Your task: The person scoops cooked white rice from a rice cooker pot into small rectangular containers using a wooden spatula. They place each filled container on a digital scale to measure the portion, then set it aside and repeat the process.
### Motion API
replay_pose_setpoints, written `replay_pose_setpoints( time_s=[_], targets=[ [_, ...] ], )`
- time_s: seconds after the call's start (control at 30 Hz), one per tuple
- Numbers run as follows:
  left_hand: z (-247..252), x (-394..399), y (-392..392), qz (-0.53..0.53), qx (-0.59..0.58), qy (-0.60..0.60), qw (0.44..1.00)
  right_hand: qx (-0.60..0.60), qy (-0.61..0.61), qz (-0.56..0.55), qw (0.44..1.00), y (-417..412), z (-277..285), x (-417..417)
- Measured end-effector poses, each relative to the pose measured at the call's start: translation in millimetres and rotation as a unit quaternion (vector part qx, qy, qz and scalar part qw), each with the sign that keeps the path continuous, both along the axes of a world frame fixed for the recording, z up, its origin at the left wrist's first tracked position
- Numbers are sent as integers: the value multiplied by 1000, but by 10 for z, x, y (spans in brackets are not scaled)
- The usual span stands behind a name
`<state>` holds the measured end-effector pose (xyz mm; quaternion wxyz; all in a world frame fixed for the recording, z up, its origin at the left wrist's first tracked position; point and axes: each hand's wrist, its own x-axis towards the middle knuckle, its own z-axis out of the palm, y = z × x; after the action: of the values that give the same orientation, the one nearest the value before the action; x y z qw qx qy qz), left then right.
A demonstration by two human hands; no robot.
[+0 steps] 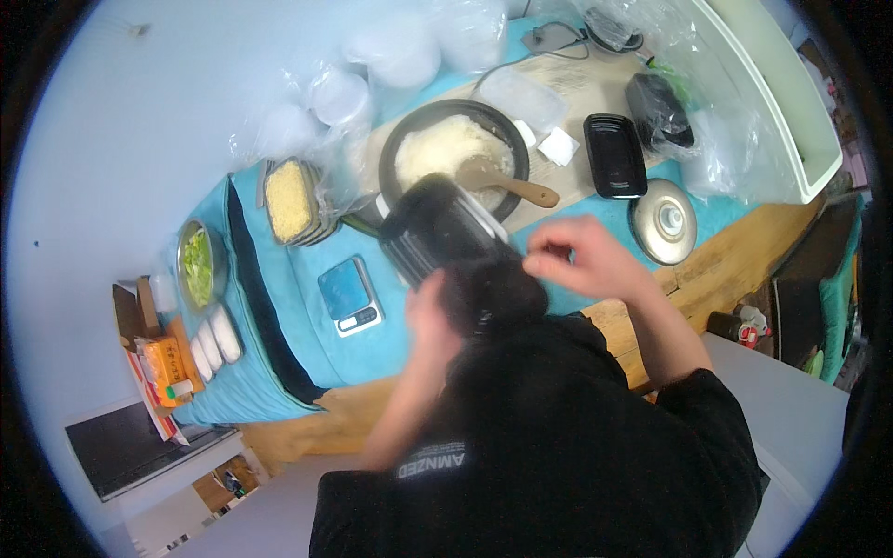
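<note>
My left hand (431, 317) grips a black plastic food container (436, 227), blurred and tilted in front of the pan. My right hand (582, 257) has its fingers curled beside a dark blurred shape right of that container; whether it pinches anything cannot be told. Behind, a round dark pan (392, 150) holds white rice (446, 146), with a wooden rice paddle (530, 192) lying in it, its handle over the rim. An empty black container (616, 157) stands right of the pan. To the left sits a digital kitchen scale (351, 296) on the blue cloth.
A stack of containers with yellow shreds (289, 202) stands left, beyond it a metal bowl of lettuce (199, 265) and white wrapped rolls (216, 342). A metal lid (663, 222) lies right. Bagged white tubs (338, 96) line the back; a pale green bin edge (774, 104) rises at right.
</note>
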<state>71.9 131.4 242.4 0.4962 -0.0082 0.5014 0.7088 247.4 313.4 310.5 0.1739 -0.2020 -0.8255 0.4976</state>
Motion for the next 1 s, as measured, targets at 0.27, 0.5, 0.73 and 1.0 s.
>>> replay_pose_setpoints(
  time_s=[0.27,0.5,0.73,1.0],
  targets=[
    [-655,-841,-528,124,132,-230,956,427,-255,14,867,574,-794,-771],
    [-658,-1351,64,155,154,-193,956,462,-360,124,801,1106,-170,-1355],
    [-1080,-1859,643,100,185,-214,954,357,-337,77,868,1357,-651,-1661],
    [-874,-1719,806,158,126,-215,956,153,-294,140,933,1241,-983,-1810]
  ],
)
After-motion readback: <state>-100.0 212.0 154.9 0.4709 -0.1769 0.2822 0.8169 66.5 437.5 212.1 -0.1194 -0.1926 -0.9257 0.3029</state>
